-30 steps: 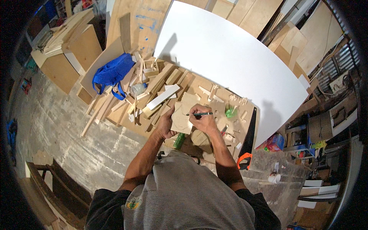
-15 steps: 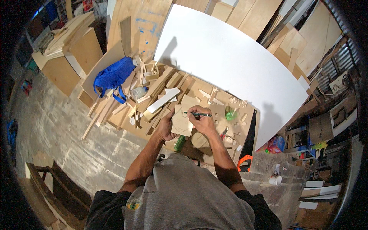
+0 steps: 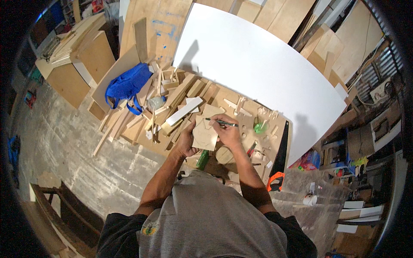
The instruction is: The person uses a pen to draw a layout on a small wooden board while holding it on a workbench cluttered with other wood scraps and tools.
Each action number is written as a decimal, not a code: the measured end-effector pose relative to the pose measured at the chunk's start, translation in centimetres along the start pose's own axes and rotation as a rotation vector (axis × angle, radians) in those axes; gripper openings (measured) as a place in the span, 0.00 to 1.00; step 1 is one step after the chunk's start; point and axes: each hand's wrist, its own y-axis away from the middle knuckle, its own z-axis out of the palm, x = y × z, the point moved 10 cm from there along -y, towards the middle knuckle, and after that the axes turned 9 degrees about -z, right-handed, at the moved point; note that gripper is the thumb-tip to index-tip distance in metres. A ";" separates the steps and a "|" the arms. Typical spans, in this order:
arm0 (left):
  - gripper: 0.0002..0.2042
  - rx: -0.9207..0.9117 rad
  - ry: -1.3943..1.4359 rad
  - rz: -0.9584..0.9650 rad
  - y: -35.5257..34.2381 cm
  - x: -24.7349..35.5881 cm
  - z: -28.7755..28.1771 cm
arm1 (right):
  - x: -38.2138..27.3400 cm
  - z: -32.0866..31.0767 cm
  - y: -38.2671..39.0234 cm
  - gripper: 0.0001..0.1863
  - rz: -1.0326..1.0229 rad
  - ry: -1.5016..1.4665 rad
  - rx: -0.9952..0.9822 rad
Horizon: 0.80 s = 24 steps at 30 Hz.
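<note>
My left hand (image 3: pixel 186 142) is closed on the left edge of a small thin wooden board (image 3: pixel 204 137), its thumb along that side. Curved drawn lines show on the board's pale face. In my right hand (image 3: pixel 229 135) a dark green pencil (image 3: pixel 227 123) is pinched, its tip at the upper part of the board. Beneath the board a green bottle (image 3: pixel 202 159) lies partly hidden. A round wooden disc (image 3: pixel 224 155) is beside my right wrist.
A handsaw (image 3: pixel 280 157) with an orange handle lies at the right. Wood offcuts (image 3: pixel 183 112) and a blue bag (image 3: pixel 127 85) crowd the left. A large white panel (image 3: pixel 258 56) stands behind. A green transparent object (image 3: pixel 260 126) sits among small wooden pieces.
The pencil tip has shifted slightly left and up across the board, with my right hand rising a little. My left hand stays around the board's edge.
</note>
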 end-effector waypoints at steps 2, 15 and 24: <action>0.32 -0.073 -0.023 0.023 -0.1 0.7 1.1 | 0.9 -1.5 0.3 0.06 0.057 -0.265 0.121; 0.35 -0.144 0.111 0.069 0.0 1.9 1.2 | 1.2 -2.7 3.2 0.06 0.022 -0.295 0.106; 0.34 -0.305 0.223 0.033 -0.2 1.6 0.7 | 1.6 -1.6 2.7 0.07 -0.031 -0.275 0.117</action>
